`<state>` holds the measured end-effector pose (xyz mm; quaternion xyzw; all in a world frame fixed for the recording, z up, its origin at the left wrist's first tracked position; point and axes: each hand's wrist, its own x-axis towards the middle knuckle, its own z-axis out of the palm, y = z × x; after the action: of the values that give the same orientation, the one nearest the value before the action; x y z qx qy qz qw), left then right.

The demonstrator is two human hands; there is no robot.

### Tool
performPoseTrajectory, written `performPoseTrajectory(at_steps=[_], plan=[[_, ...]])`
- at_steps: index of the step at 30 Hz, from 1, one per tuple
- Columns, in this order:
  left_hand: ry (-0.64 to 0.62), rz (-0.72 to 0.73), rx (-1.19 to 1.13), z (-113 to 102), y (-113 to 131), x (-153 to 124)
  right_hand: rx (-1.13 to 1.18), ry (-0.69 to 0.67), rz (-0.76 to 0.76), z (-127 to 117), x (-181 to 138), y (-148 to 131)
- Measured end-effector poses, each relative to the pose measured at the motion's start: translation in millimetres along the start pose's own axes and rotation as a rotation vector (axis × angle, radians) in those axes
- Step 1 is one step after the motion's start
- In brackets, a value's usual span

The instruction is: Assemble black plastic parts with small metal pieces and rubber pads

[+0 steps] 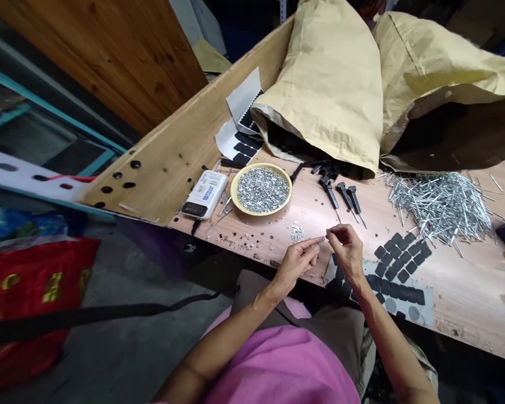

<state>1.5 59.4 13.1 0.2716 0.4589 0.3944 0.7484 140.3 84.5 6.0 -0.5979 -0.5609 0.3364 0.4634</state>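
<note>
Over the table's front edge, my left hand (pixel 298 261) and my right hand (pixel 347 247) meet fingertip to fingertip. Both are closed in a pinch. A tiny metallic glint shows at the left fingertips, but the piece is too small to name. Just beyond my left hand lies a small heap of metal nuts (pixel 297 232). Behind it stands a yellow bowl (pixel 233 197) full of small nuts (pixel 263 189). Black-handled pieces with metal shafts (pixel 330 193) lie beyond my right hand. Black square pads (pixel 398 259) sit to its right, some on a grey sheet (pixel 428 314).
A large pile of metal pins (pixel 444 205) lies at the right. Two big paper sacks (pixel 332 73) lie open-mouthed at the back. A white box-shaped device (pixel 206 191) is left of the bowl, by a wooden side board (pixel 164 168). A black strap (pixel 109 313) crosses at left.
</note>
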Motion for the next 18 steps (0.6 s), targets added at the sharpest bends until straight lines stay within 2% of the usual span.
performPoseTrajectory(at_steps=[5, 10, 14, 18], plan=[[-0.061, -0.016, 0.05, 14, -4, 2, 0.129, 0.087, 0.087, -14, -16, 0], [-0.125, 0.001, 0.056, 22, -9, 4, 0.162, 0.135, 0.079, -22, -26, 6], [-0.142, -0.021, 0.071, 25, -12, 4, 0.085, 0.188, -0.038, -27, -33, 11], [-0.161, -0.05, 0.102, 26, -13, 3, -0.179, 0.154, -0.29, -36, -36, 13]])
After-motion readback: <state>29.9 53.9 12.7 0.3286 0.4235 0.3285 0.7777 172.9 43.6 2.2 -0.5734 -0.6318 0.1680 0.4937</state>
